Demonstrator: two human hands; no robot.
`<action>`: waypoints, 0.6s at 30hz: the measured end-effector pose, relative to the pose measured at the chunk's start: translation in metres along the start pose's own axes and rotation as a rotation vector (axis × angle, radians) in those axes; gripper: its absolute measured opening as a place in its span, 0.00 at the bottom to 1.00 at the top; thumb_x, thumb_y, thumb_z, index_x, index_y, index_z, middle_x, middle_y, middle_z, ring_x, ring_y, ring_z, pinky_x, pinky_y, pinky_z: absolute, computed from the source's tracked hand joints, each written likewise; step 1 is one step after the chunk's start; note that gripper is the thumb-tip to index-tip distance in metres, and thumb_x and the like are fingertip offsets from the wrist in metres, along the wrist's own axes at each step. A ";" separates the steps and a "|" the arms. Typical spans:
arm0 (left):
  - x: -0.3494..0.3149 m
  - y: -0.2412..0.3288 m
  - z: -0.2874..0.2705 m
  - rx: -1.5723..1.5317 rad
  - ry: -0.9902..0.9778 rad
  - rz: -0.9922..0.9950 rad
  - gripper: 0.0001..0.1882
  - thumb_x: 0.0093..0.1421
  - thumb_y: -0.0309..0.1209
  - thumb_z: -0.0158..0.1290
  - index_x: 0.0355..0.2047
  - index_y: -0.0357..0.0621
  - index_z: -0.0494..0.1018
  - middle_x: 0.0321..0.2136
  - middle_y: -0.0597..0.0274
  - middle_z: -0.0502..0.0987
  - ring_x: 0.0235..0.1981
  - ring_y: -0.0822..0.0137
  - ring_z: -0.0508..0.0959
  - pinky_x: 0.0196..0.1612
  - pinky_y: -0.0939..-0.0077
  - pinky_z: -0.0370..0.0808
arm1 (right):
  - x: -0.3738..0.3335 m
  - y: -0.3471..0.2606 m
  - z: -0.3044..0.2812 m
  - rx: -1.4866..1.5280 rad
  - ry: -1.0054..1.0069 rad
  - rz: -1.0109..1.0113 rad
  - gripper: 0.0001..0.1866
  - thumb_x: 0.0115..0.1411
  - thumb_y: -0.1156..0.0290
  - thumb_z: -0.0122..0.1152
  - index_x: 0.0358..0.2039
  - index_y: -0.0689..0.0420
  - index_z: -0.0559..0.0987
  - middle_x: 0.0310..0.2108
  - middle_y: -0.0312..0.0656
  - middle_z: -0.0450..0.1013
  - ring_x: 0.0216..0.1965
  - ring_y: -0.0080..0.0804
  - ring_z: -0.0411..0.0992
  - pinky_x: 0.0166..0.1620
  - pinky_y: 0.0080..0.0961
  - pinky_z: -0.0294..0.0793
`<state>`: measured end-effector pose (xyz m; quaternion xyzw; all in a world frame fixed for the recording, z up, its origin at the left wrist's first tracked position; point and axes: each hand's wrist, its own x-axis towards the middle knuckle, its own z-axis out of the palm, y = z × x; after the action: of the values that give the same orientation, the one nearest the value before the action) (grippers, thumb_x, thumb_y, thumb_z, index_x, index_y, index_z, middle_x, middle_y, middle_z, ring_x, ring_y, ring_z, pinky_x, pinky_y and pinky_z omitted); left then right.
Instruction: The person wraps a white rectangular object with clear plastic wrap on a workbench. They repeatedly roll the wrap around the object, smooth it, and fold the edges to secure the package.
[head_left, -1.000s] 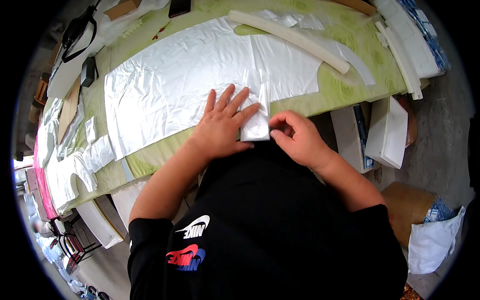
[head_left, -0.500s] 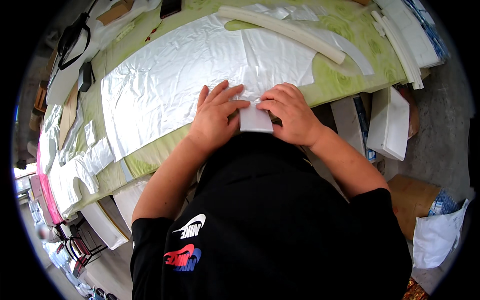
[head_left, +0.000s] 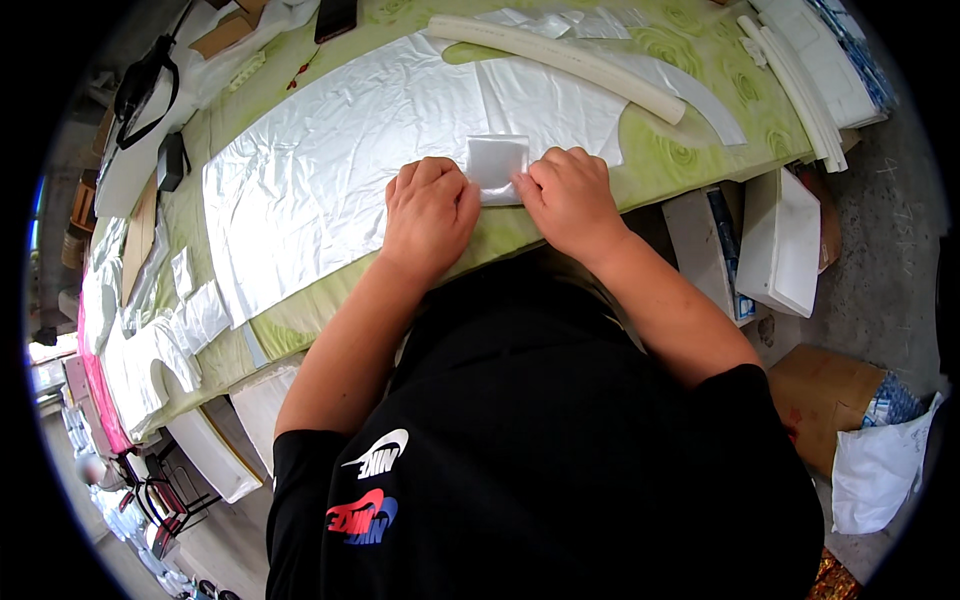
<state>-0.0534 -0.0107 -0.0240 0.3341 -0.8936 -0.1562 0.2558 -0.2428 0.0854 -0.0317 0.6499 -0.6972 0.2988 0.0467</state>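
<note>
Silver packet (head_left: 497, 165), square and apparently folded from thin film: we find it in the upper middle of the frame, between the two hands and just above the bench's (head_left: 715, 170) front edge. It overlaps our view of the large silver sheet (head_left: 320, 180); whether it rests there or is slightly raised, we cannot tell.

The right hand (head_left: 578, 205) is at the packet's right edge, thumb and forefinger brought together on it, the other fingers curled in. The left hand (head_left: 430, 215) is at the left edge, fingers bent and thumb lying alongside; its fingertips are hidden, so we cannot confirm a grip.

We judge the packet light and soft, with a smooth, glossy face likely to slip under dry fingers. The film looks prone to creasing, and loose layers may slide apart. We recommend taking hold at both side edges, thumbs on top and fingers beneath, without pulling hard outward.

We further record a pale tube (head_left: 560, 62) lying across the sheet at upper right of centre, a dark phone (head_left: 336, 18) at the top edge, and a black bag (head_left: 140, 90) at upper left.
</note>
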 end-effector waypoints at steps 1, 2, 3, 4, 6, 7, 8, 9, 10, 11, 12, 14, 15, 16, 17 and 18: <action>0.001 -0.002 0.002 0.023 -0.001 -0.002 0.10 0.63 0.36 0.57 0.32 0.44 0.82 0.43 0.62 0.80 0.48 0.53 0.76 0.55 0.55 0.69 | 0.002 -0.002 0.000 -0.017 -0.032 0.026 0.16 0.63 0.61 0.64 0.21 0.55 0.80 0.28 0.39 0.74 0.35 0.44 0.71 0.42 0.44 0.66; 0.003 -0.003 0.004 0.045 0.000 -0.004 0.10 0.62 0.36 0.57 0.31 0.44 0.81 0.43 0.62 0.80 0.48 0.53 0.76 0.54 0.55 0.69 | 0.004 -0.004 -0.001 -0.035 -0.063 0.049 0.16 0.63 0.61 0.63 0.21 0.55 0.80 0.28 0.39 0.74 0.35 0.44 0.71 0.42 0.44 0.66; 0.004 -0.003 0.004 0.060 -0.009 -0.007 0.10 0.62 0.36 0.57 0.32 0.44 0.82 0.43 0.63 0.79 0.47 0.53 0.76 0.54 0.55 0.69 | 0.006 -0.006 -0.002 -0.053 -0.094 0.074 0.16 0.63 0.60 0.63 0.22 0.55 0.80 0.28 0.39 0.75 0.35 0.44 0.71 0.42 0.44 0.66; 0.005 -0.004 0.004 0.076 -0.018 -0.009 0.09 0.62 0.36 0.57 0.33 0.44 0.82 0.43 0.63 0.79 0.47 0.52 0.76 0.53 0.55 0.69 | 0.007 -0.007 -0.002 -0.062 -0.092 0.075 0.16 0.63 0.60 0.63 0.22 0.54 0.80 0.28 0.39 0.75 0.35 0.44 0.71 0.42 0.44 0.66; 0.009 -0.001 0.002 0.097 -0.075 -0.059 0.10 0.61 0.36 0.58 0.37 0.45 0.81 0.45 0.63 0.79 0.48 0.53 0.76 0.54 0.55 0.69 | 0.006 -0.008 -0.001 -0.083 -0.089 0.081 0.16 0.63 0.60 0.63 0.22 0.54 0.81 0.28 0.39 0.75 0.35 0.43 0.72 0.42 0.44 0.66; 0.012 0.002 0.000 0.104 -0.122 -0.107 0.11 0.61 0.36 0.58 0.40 0.46 0.80 0.47 0.62 0.79 0.50 0.53 0.75 0.55 0.56 0.69 | 0.006 -0.008 0.000 -0.093 -0.080 0.078 0.16 0.63 0.59 0.63 0.22 0.54 0.81 0.28 0.39 0.75 0.36 0.43 0.72 0.42 0.44 0.67; 0.013 0.004 -0.002 0.112 -0.169 -0.157 0.12 0.61 0.37 0.58 0.43 0.47 0.80 0.49 0.62 0.78 0.51 0.53 0.75 0.55 0.56 0.68 | 0.006 -0.007 0.000 -0.103 -0.072 0.074 0.15 0.63 0.59 0.63 0.22 0.54 0.81 0.28 0.38 0.75 0.36 0.43 0.72 0.42 0.44 0.67; 0.012 0.002 0.000 0.063 -0.097 -0.048 0.15 0.62 0.38 0.58 0.47 0.48 0.78 0.53 0.61 0.77 0.55 0.53 0.73 0.59 0.54 0.67 | 0.007 -0.007 0.001 -0.112 -0.065 0.069 0.15 0.62 0.59 0.63 0.22 0.54 0.81 0.28 0.38 0.75 0.36 0.43 0.72 0.42 0.44 0.67; 0.011 -0.003 0.006 0.014 -0.025 0.061 0.19 0.63 0.40 0.58 0.52 0.50 0.77 0.57 0.60 0.75 0.60 0.52 0.72 0.62 0.52 0.65 | 0.006 -0.007 0.000 -0.102 -0.063 0.073 0.14 0.62 0.60 0.64 0.23 0.54 0.80 0.29 0.39 0.75 0.36 0.44 0.73 0.41 0.44 0.68; 0.012 -0.004 0.006 -0.036 0.049 0.168 0.22 0.64 0.41 0.57 0.57 0.51 0.76 0.61 0.59 0.73 0.64 0.51 0.70 0.65 0.50 0.64 | 0.007 -0.008 -0.002 -0.091 -0.061 0.076 0.13 0.62 0.60 0.64 0.25 0.54 0.79 0.29 0.39 0.75 0.36 0.45 0.73 0.41 0.44 0.68; 0.011 -0.003 0.007 0.042 -0.031 0.169 0.25 0.64 0.43 0.57 0.60 0.52 0.73 0.65 0.58 0.70 0.67 0.51 0.66 0.68 0.47 0.60 | 0.007 -0.008 -0.003 -0.080 -0.059 0.078 0.12 0.62 0.60 0.65 0.27 0.54 0.78 0.30 0.40 0.75 0.36 0.46 0.74 0.40 0.45 0.69; 0.008 0.005 0.007 0.198 -0.189 0.169 0.30 0.66 0.46 0.56 0.67 0.54 0.68 0.71 0.57 0.63 0.74 0.51 0.58 0.73 0.42 0.53 | 0.007 -0.006 0.000 -0.003 -0.023 0.124 0.11 0.60 0.59 0.65 0.35 0.53 0.81 0.32 0.39 0.77 0.38 0.44 0.74 0.42 0.45 0.70; 0.009 0.007 0.008 0.182 -0.229 0.144 0.31 0.66 0.47 0.55 0.68 0.55 0.68 0.72 0.57 0.62 0.75 0.51 0.56 0.73 0.38 0.50 | 0.008 -0.006 0.001 0.037 -0.006 0.146 0.13 0.59 0.58 0.66 0.39 0.52 0.83 0.33 0.38 0.78 0.39 0.43 0.75 0.43 0.45 0.70; 0.011 0.008 0.008 0.167 -0.268 0.117 0.32 0.67 0.48 0.54 0.69 0.56 0.67 0.73 0.57 0.61 0.76 0.50 0.54 0.73 0.35 0.48 | 0.009 -0.005 0.001 0.012 -0.023 0.129 0.14 0.59 0.59 0.66 0.42 0.51 0.83 0.34 0.39 0.79 0.39 0.43 0.76 0.43 0.45 0.71; 0.012 0.008 0.006 0.153 -0.307 0.089 0.33 0.67 0.49 0.53 0.70 0.57 0.66 0.74 0.57 0.60 0.77 0.50 0.51 0.74 0.31 0.45 | 0.011 -0.005 -0.001 -0.010 -0.040 0.111 0.16 0.59 0.59 0.66 0.45 0.50 0.82 0.35 0.39 0.79 0.39 0.44 0.76 0.43 0.45 0.73; 0.010 0.008 0.004 0.155 -0.248 0.105 0.32 0.67 0.47 0.54 0.69 0.55 0.67 0.72 0.56 0.62 0.75 0.50 0.55 0.73 0.34 0.48 | 0.014 -0.006 -0.003 -0.031 -0.057 0.092 0.18 0.58 0.60 0.66 0.48 0.49 0.82 0.36 0.39 0.80 0.39 0.44 0.77 0.43 0.45 0.74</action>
<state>-0.0658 -0.0110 -0.0202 0.2837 -0.9440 -0.1133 0.1245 -0.2400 0.0747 -0.0210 0.6248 -0.7319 0.2710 0.0232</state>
